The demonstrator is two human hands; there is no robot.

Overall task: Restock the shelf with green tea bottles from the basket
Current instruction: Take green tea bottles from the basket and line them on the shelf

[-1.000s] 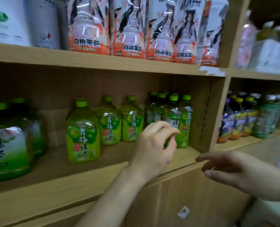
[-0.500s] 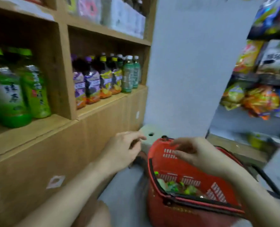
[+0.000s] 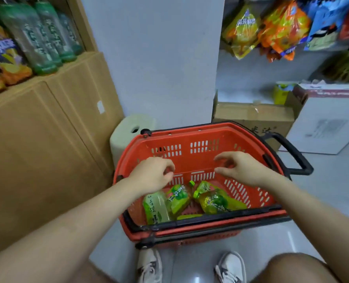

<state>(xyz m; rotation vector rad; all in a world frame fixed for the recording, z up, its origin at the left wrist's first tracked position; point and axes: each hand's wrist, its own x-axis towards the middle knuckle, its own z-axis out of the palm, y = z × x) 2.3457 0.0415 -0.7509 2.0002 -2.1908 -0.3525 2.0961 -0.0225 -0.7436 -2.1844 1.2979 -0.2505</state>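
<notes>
both hands, left [image 3: 152, 176] and right [image 3: 240, 167], hover half-curled, empty, over the basket [image 3: 204, 131] of bottles [image 3: 216, 199].

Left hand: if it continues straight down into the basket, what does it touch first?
Probably the pale-labelled green tea bottle lying just below the left hand; depth is uncertain.

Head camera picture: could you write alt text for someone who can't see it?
Two empty hands, left hand and right hand, hover over a red basket on the floor holding green tea bottles, beside a wooden shelf.
</notes>
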